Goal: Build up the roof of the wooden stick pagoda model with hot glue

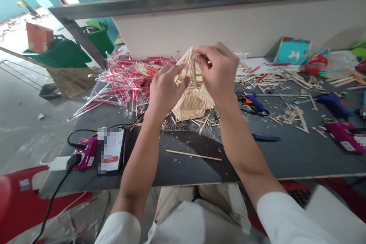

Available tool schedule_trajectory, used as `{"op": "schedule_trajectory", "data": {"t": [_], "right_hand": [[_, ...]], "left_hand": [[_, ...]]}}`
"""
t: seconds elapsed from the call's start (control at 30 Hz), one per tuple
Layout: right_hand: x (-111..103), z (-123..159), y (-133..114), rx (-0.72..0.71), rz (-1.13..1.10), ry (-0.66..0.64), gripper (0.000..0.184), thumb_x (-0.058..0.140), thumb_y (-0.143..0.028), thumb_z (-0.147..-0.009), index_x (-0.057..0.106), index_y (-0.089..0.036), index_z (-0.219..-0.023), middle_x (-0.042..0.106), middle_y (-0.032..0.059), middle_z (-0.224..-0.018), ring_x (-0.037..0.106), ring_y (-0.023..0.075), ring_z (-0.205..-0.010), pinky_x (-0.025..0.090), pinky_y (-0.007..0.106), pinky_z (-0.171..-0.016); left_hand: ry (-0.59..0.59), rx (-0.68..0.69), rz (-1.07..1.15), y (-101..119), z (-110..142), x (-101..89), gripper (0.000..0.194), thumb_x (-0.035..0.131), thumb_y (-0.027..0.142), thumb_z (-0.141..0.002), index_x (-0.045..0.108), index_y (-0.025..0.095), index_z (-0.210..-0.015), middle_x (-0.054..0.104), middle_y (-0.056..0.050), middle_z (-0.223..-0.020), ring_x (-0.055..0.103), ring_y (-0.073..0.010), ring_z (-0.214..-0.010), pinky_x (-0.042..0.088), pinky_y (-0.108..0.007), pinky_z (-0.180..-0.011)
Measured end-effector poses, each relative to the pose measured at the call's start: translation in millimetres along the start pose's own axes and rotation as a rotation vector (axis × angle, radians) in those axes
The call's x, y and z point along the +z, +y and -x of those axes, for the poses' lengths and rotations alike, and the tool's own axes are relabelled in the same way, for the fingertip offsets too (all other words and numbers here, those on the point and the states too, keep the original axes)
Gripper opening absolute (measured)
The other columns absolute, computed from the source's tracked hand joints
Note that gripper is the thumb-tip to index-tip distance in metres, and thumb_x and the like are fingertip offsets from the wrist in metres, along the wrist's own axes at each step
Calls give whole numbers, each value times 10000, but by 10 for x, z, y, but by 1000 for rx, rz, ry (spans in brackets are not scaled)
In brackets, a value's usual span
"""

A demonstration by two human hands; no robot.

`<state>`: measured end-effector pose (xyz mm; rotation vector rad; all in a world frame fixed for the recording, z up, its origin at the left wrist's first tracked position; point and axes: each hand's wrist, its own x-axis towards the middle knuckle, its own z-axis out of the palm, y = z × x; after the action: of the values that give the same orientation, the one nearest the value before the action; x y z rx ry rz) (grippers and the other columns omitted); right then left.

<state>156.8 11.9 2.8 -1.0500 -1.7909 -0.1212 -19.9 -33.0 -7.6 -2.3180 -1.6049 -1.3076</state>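
Note:
A pale wooden-stick model (194,103) stands on the dark table, with a slatted base and slanting sticks that meet in a peak. At its left side, my left hand (167,88) has thumb and fingertips closed about one of the slanting sticks. My right hand (219,69) pinches the model close to its peak from the right, and its fingers partly hide what lies between them. A single thin wooden stick (193,155) lies in front of the model.
Red-and-clear plastic wrappers (128,84) heap at left. A blue glue gun (254,103), a blue knife (267,138) and loose stick pieces (297,116) lie right. Another glue gun (336,103) is farther right. A phone (113,148) and purple power strip (85,152) sit left.

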Motion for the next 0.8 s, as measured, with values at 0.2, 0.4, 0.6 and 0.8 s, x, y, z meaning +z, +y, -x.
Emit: {"op": "schedule_trajectory", "data": {"t": [0.2, 0.4, 0.6, 0.8], "right_hand": [[-74, -98, -55, -21, 33, -121, 284, 524, -337, -1057, 721, -356, -1260, 722, 38, -1341, 686, 250, -1158, 556, 388, -973], [-129, -266, -19, -94, 149, -198, 272, 548, -303, -1041, 771, -308, -1197, 773, 65, -1240, 715, 279, -1115, 535, 413, -999], [-281, -343, -29, -175, 61, -302, 221, 585, -303, -1018, 796, -298, -1082, 781, 51, -1222, 719, 284, -1132, 537, 422, -1011], [-329, -348, -50, -229, 97, -333, 229, 589, -257, -1003, 783, -317, -1109, 769, 34, -1252, 712, 279, -1162, 543, 447, -1021]], "left_hand": [[-20, -4, -9, -9, -12, -1, 273, 662, 283, -972, 719, 270, -1238, 755, -48, -1171, 716, -174, -847, 582, -347, -827], [-20, -15, 6, 38, -25, -20, 311, 676, 226, -946, 736, 188, -1249, 763, -92, -1159, 719, -223, -975, 580, -379, -868], [-10, -31, 55, -6, -15, -6, 340, 729, 270, -920, 742, 203, -1253, 767, -56, -1134, 699, -181, -850, 564, -323, -734], [-17, -33, 55, -5, -27, -21, 309, 730, 263, -918, 749, 198, -1219, 768, -58, -1131, 699, -182, -862, 563, -324, -751]]}}
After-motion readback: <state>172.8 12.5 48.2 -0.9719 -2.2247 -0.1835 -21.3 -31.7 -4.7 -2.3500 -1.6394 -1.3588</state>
